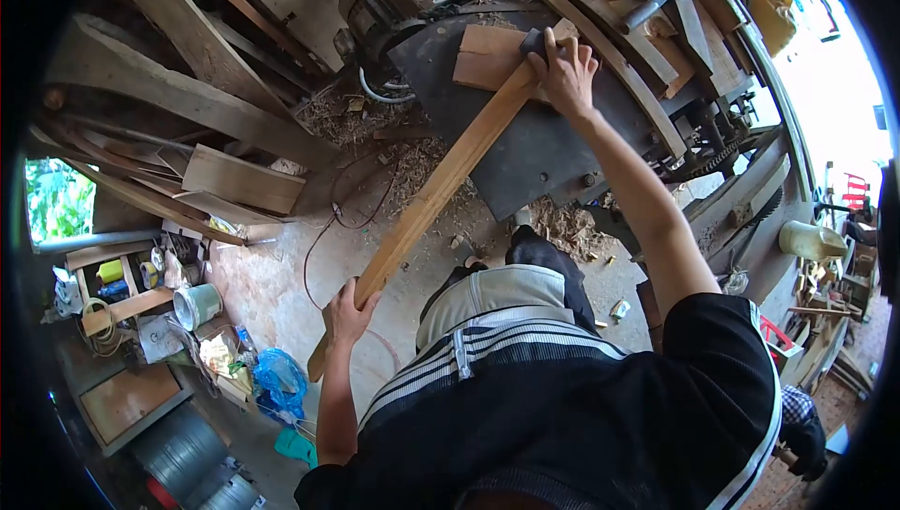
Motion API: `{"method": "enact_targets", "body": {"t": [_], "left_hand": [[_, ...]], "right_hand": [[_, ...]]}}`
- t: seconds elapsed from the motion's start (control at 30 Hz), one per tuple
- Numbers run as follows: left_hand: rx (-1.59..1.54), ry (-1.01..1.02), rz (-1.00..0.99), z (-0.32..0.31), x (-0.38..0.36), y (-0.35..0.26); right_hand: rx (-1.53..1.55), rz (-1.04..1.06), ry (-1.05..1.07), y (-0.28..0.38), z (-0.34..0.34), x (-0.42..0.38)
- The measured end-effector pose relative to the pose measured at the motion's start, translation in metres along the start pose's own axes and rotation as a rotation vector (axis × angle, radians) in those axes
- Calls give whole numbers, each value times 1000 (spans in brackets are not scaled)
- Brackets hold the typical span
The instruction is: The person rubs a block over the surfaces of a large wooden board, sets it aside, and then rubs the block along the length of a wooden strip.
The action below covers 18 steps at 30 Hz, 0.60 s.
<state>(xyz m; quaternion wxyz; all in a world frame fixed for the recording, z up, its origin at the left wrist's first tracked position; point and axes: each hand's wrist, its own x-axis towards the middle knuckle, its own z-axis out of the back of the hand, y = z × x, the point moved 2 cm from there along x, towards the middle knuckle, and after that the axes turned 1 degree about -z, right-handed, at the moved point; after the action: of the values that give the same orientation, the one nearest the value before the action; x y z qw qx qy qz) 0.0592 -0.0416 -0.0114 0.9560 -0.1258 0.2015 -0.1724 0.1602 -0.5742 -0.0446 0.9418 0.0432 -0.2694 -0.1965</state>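
Note:
A long, narrow wooden plank runs slantwise from the dark metal machine table down toward my left side. My left hand is closed around its lower part, whose end extends below the hand. At the upper end, my right hand grips a small dark block against the plank; its exact kind is not clear. Beneath that end lies a reddish-brown wooden board on the metal table. My right palm hides part of the plank's tip.
An electric motor stands behind the table, near stacked boards. A hammer rests on curved wood pieces at right. Shavings litter the floor. A white bucket and blue plastic bag are at left. Another person is at lower right.

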Motion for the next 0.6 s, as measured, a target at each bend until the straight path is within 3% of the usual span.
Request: {"method": "enact_targets", "body": {"t": [0.07,0.1,0.2,0.27,0.33,0.43,0.53,0.6], "left_hand": [[16,-9,-12,-7,-2,7],[26,-18,-26,-10,0,8],[6,-11,-44,-12,2,8],[-27,-33,-48,-10,4,6],[-57,-51,-54,-11,3,5],[-97,-70,-54,-12,6,5],[-78,-58,-30,-10,5,8],[-66,-39,-22,-15,6,12]], "right_hand": [[-12,40,-30,36,19,-21],[-19,69,99,59,28,-37],[388,300,326,98,52,-86],[258,399,278,81,47,-69],[-50,291,149,33,17,-25],[-34,-141,73,-34,-6,55],[-153,-127,26,-13,-21,39],[-95,35,59,42,3,-13]]}}
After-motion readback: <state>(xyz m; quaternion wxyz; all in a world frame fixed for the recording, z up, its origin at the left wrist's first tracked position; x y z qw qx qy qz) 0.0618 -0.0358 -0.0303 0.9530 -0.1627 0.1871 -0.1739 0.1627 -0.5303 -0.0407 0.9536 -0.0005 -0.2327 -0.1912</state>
